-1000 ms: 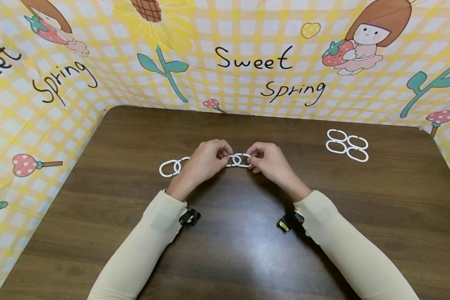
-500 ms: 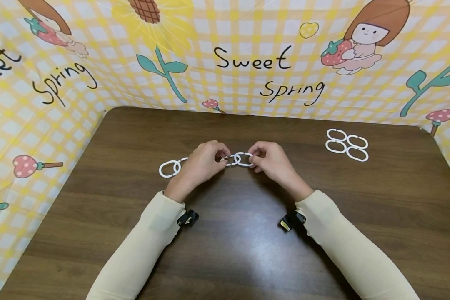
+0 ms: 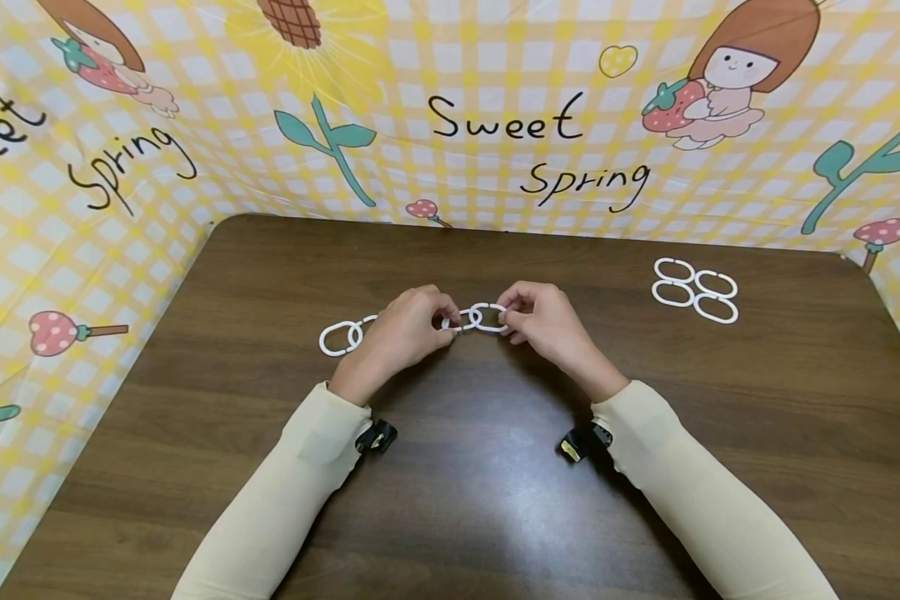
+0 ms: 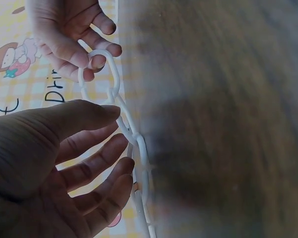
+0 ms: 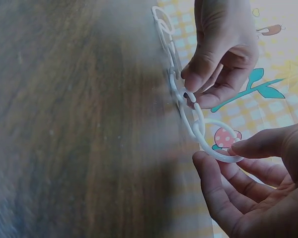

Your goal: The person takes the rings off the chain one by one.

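A chain of white oval plastic rings [image 3: 337,337] lies across the middle of the brown table [image 3: 465,517]. My left hand [image 3: 442,321] pinches a link of the chain [image 5: 178,89] between thumb and fingers. My right hand [image 3: 508,317] pinches the end ring [image 5: 216,145], which is hooked into the link before it. The two linked rings [image 3: 477,317] show in the gap between my hands, held just above the table. In the left wrist view the chain [image 4: 134,144] runs past my left fingers up to the right hand [image 4: 69,39]. Part of the chain is hidden under my left hand.
Several loose white rings [image 3: 693,290] lie in a cluster at the back right of the table. A yellow checked cloth [image 3: 495,125] printed with "Sweet Spring" rises behind and beside the table. Bare wood lies in front of my hands.
My hands have drawn slightly apart, so a little more of the two linked rings shows between them. The rest of the chain and the loose rings have not moved.
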`<action>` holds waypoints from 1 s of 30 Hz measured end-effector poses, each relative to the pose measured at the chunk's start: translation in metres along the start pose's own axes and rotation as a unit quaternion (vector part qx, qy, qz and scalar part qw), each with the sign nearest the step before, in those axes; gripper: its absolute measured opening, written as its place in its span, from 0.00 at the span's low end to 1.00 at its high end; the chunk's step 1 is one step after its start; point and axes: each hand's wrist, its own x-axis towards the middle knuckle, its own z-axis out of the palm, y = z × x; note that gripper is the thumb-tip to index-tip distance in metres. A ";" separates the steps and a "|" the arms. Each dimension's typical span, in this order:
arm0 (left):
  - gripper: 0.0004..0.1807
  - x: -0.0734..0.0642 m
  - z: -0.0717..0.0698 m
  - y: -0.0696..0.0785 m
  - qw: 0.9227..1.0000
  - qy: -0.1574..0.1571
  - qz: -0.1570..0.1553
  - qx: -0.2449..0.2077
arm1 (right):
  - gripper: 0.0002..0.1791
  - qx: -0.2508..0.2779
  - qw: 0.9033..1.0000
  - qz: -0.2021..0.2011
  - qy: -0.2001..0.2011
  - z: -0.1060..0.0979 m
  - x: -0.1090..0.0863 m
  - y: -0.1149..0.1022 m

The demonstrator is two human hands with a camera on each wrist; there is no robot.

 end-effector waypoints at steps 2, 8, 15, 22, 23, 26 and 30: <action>0.07 0.000 0.000 0.000 1.000 -0.003 0.001 0.002 | 0.09 0.001 1.000 -0.001 -0.001 0.000 0.000 0.001; 0.06 0.000 0.001 0.000 1.000 -0.007 0.004 0.004 | 0.09 0.005 1.000 0.000 -0.001 -0.001 0.001 0.000; 0.04 0.001 0.002 0.000 1.000 -0.007 0.004 0.004 | 0.09 0.010 1.000 0.005 0.001 -0.002 0.001 0.000; 0.04 0.001 -0.001 0.000 1.000 0.004 0.010 -0.005 | 0.08 0.012 1.000 0.003 0.001 -0.002 0.000 0.001; 0.04 0.001 -0.002 0.000 1.000 0.004 0.010 -0.008 | 0.08 0.012 1.000 0.003 0.001 -0.002 0.000 0.000; 0.05 0.000 -0.004 0.000 1.000 0.003 0.008 -0.013 | 0.08 0.013 1.000 0.001 -0.001 -0.001 -0.001 0.000; 0.05 0.001 -0.005 -0.002 1.000 0.003 0.006 -0.015 | 0.09 0.010 1.000 0.001 -0.001 -0.001 -0.001 0.000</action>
